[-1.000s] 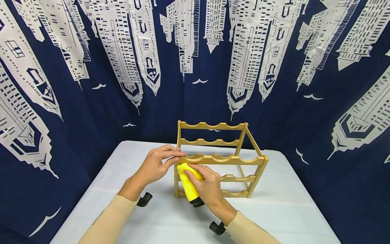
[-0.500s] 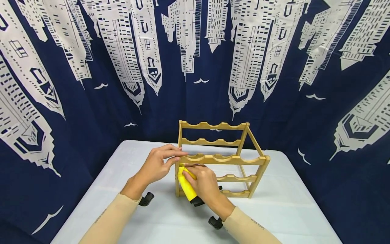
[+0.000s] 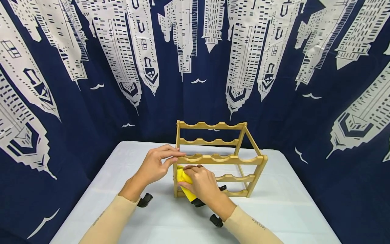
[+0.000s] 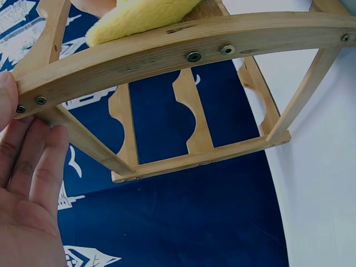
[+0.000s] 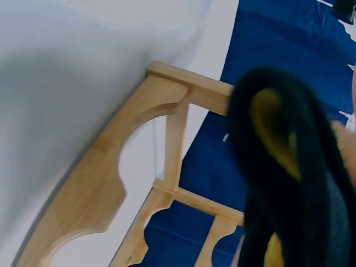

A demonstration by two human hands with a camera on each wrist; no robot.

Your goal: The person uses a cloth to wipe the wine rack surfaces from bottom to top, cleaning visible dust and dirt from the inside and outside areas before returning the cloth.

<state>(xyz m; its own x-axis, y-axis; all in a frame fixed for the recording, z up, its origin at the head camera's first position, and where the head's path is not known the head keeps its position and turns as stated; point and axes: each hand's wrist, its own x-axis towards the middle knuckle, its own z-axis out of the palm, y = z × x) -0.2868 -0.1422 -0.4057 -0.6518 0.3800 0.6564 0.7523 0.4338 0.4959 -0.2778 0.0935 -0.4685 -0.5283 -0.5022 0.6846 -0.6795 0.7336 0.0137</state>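
Note:
A light wooden wine rack point(image 3: 225, 159) with scalloped rails stands on the table. My left hand point(image 3: 155, 164) holds its near top left corner, thumb on one side of the wood and fingers on the other, as the left wrist view shows. My right hand point(image 3: 204, 184) grips a folded yellow cloth point(image 3: 188, 194) with a dark edge, against the rack's left front post below the top rail. In the left wrist view, the fuzzy cloth point(image 4: 144, 19) lies along the inner side of the wooden post point(image 4: 150, 61). Its dark folded edge point(image 5: 245, 111) looms close in the right wrist view.
A white cloth covers the table point(image 3: 292, 210). Behind it hangs a navy curtain point(image 3: 201, 101) printed with white buildings and birds. Small black devices, one at the left wrist point(image 3: 145, 200) and one at the right wrist point(image 3: 216, 221), stick out beside the sleeves.
My right hand has shifted slightly left, its thumb now lying across the cloth, which is more bunched against the post. A dark part shows beyond the knuckles. The left hand keeps its hold.

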